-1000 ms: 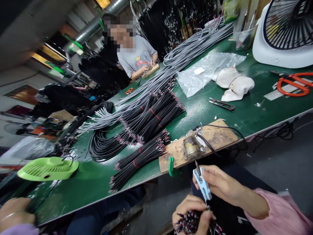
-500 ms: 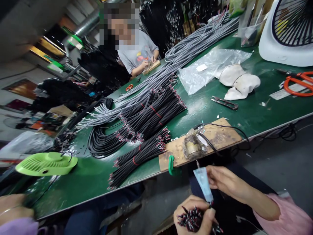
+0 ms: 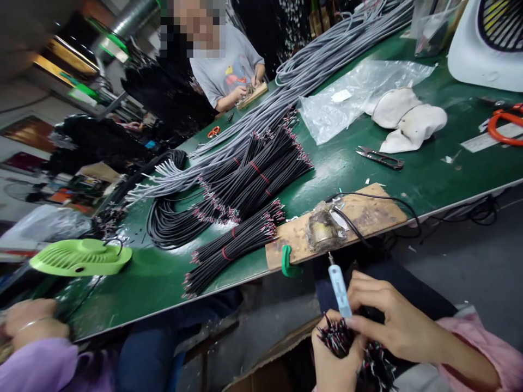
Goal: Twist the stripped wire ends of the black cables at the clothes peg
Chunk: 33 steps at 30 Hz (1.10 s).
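At the lower right, my left hand point(image 3: 337, 356) is closed round a bundle of thin black cables point(image 3: 335, 336), whose stripped red, white and black wire ends point upward. Just above it, my right hand point(image 3: 376, 305) has its fingers curled and its thumb at the bundle's top. What the right fingers pinch is hidden. A slim light-blue tool with a metal tip point(image 3: 338, 286) points up towards the board; its lower end meets my right thumb. More wire ends point(image 3: 378, 367) show below my right hand. Beyond the tool lies a stained wooden board point(image 3: 376, 215) bearing a crusted round lump point(image 3: 324, 231).
A green clamp point(image 3: 287, 261) grips the board at the table edge. Tied black cable bundles point(image 3: 232, 245), grey cables point(image 3: 302, 76), snips point(image 3: 379, 158), white gloves point(image 3: 408, 120) and a green fan point(image 3: 81, 257) lie on the table. A co-worker's hand point(image 3: 35, 324) is at left; another person sits opposite.
My right hand has come down to the top of the cable bundle in my left hand. The light-blue tool looks narrower and less smeared. The view has shifted slightly.
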Motion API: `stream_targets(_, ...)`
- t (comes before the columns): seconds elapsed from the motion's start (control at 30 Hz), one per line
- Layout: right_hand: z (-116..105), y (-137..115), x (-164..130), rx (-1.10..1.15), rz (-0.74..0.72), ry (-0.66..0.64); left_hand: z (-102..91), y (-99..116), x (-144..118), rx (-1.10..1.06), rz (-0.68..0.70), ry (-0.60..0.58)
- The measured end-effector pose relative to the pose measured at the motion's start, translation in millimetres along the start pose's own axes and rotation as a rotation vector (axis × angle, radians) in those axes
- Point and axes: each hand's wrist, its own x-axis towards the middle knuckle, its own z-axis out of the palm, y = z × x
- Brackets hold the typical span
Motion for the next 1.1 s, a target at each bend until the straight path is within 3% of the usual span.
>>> stream_targets(0.27, -5.6, 14.8, -7.3, 0.024, 0.04, 0.033, -13.2, -17.9, -10.8, -0.116, -0.162, 0.206)
stream_targets(0.47, -4.1, 10.8, -9.8, 0.048, -0.068, -0.006, -11.3, -15.0, -10.3, -0.087, -0.114, 0.204)
stream_targets(0.63, -1.0, 5.7, -12.7, -0.039, -0.097, 0.037, -12.3, -14.7, -7.8, -0.082, -0.059, 0.16)
stream_targets(0.73, 1.7, 9.9, -11.9, 0.024, -0.032, 0.06, -9.9, -11.8, -7.4, -0.114, -0.049, 0.126)
stream_targets(0.93, 10.6, 33.7, -14.2, 0.384, 0.219, -0.006, -2.8, -1.4, -10.7, -0.343, -0.099, -0.027)
stream_targets(1.1, 10.3, 26.0, -17.0, 0.259, 0.059, 0.105, -3.5, -4.3, -11.9, -0.305, -0.152, 0.097)
